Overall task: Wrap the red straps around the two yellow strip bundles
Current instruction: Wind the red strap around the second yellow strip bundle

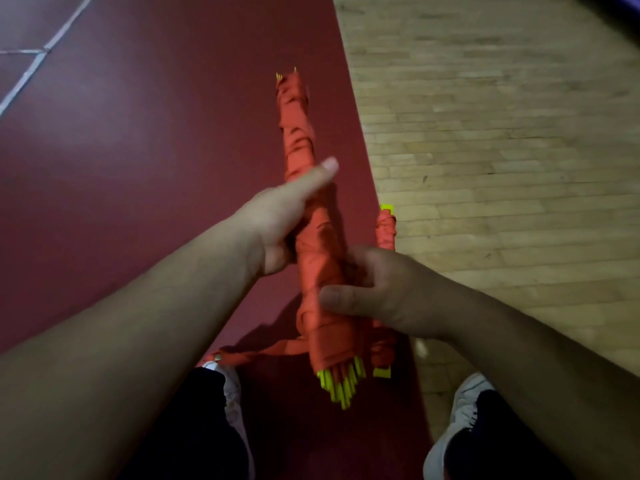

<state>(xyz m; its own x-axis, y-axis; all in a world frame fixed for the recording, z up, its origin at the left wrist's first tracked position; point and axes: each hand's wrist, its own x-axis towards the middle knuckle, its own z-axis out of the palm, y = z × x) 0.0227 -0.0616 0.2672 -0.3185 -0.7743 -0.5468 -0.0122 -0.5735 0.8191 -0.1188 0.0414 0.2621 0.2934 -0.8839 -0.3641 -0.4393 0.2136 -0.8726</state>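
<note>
A long yellow strip bundle (341,384) wound in a red strap (299,133) points away from me, held above the floor. My left hand (277,223) grips its middle from the left, thumb laid along the strap. My right hand (377,292) grips it lower down from the right, thumb across the front. A loose strap tail (256,353) trails down to the left near my foot. A second bundle (387,230), also wrapped in red with yellow ends showing, lies on the floor behind my right hand, mostly hidden.
Dark red court flooring (138,168) with white lines lies at left; pale wooden boards (502,133) at right. My two white shoes (460,420) stand at the bottom of the view, either side of the bundles.
</note>
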